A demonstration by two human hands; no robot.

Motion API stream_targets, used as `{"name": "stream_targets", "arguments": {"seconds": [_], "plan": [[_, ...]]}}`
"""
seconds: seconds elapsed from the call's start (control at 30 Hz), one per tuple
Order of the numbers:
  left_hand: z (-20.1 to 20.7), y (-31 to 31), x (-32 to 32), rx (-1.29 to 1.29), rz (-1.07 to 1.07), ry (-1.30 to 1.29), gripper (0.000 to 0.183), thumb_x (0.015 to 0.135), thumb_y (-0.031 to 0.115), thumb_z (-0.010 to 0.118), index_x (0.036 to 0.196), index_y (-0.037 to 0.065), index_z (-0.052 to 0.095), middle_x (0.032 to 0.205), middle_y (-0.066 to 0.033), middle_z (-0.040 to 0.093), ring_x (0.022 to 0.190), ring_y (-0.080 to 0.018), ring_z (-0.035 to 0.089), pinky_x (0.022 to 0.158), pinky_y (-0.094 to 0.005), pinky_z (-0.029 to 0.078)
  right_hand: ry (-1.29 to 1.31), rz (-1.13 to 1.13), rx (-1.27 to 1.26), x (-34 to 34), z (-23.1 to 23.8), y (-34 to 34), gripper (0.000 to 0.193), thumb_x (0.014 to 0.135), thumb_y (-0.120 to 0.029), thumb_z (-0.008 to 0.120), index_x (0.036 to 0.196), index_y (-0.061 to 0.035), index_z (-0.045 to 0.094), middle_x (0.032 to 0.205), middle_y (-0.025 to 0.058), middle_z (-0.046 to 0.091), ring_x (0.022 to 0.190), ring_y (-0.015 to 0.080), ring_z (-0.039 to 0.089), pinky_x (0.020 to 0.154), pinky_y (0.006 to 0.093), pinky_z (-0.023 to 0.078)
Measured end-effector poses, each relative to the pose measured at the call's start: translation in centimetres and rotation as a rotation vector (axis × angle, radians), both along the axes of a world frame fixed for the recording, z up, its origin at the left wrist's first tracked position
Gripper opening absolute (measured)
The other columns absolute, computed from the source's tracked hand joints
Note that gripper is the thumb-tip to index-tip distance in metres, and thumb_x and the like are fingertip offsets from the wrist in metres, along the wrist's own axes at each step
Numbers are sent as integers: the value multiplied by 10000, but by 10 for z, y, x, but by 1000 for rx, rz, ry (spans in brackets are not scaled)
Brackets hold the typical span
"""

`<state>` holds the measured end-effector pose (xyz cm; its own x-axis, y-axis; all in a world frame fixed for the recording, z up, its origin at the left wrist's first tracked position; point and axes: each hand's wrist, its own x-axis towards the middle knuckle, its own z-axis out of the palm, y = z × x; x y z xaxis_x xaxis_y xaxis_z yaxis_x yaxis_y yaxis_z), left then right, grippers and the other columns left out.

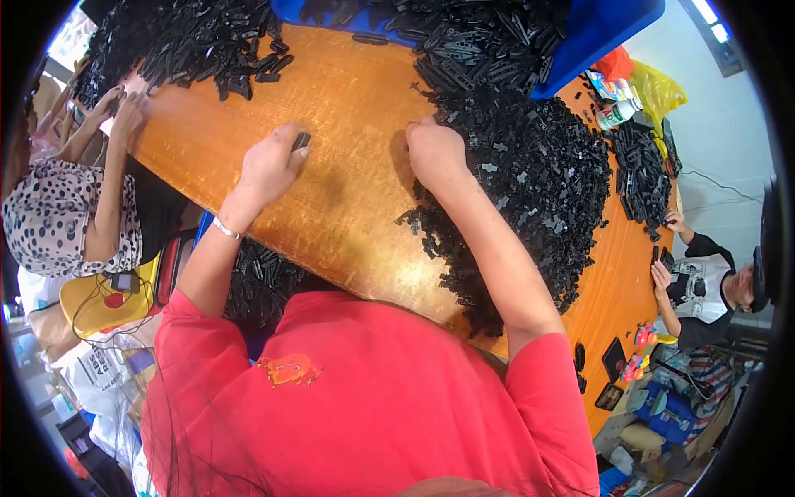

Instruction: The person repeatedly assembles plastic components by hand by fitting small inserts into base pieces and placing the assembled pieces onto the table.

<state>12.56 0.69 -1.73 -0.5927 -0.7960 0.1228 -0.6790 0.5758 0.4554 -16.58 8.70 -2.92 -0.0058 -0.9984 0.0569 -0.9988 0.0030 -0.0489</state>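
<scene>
My left hand (270, 163) is closed above the wooden table (348, 108), and a small dark oblong plastic piece (301, 141) pokes out between thumb and fingers. To its right, my right hand (436, 151) has its fingers curled in at the left edge of a big pile of small black plastic parts (538, 190). Whatever those fingers hold, if anything, is hidden under the hand. Beyond the pile, longer black plastic pieces (480, 50) spill from a blue bin (609, 37).
Another heap of long black pieces (215, 41) covers the far left of the table. People work at both sides: a spotted sleeve (103, 186) at left, a dark sleeve (704, 246) at right. A white bottle (617, 114), yellow bag (658, 91) and phone (614, 358) lie rightward.
</scene>
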Motion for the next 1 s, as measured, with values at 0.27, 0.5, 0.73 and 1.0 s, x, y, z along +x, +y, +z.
{"name": "stream_targets", "arguments": {"seconds": [0.27,0.5,0.73,1.0], "plan": [[28,-30,-13,104,-284,-177,417,882,118,763,1286,62,674,1097,-181,699,1075,-412,658,913,-473,540,-116,48,-17,13,8,24,176,855,-34,669,1029,-10,680,1000,184,728,847,352,759,731,444,613],[14,-65,-175,-276,-478,146,527,855,21,718,1368,103,630,1291,-158,648,1227,-392,588,1030,-469,511,-307,70,-137,31,-8,45,134,830,-47,692,945,-24,627,931,181,686,723,353,743,609,415,598],[-4,-86,-258,-371,-631,70,607,834,-66,656,1397,154,602,1397,-86,615,1342,-325,532,1060,-440,504,-349,79,-137,27,-12,49,131,847,-31,668,972,-4,639,976,206,680,761,376,743,654,455,608],[-18,-106,-230,-440,-646,105,435,849,-65,638,1249,107,639,1218,-83,635,1219,-340,569,976,-449,521,-361,65,-97,27,-11,50,138,870,-40,662,1004,-4,664,1008,211,679,793,388,742,679,460,611]]}}
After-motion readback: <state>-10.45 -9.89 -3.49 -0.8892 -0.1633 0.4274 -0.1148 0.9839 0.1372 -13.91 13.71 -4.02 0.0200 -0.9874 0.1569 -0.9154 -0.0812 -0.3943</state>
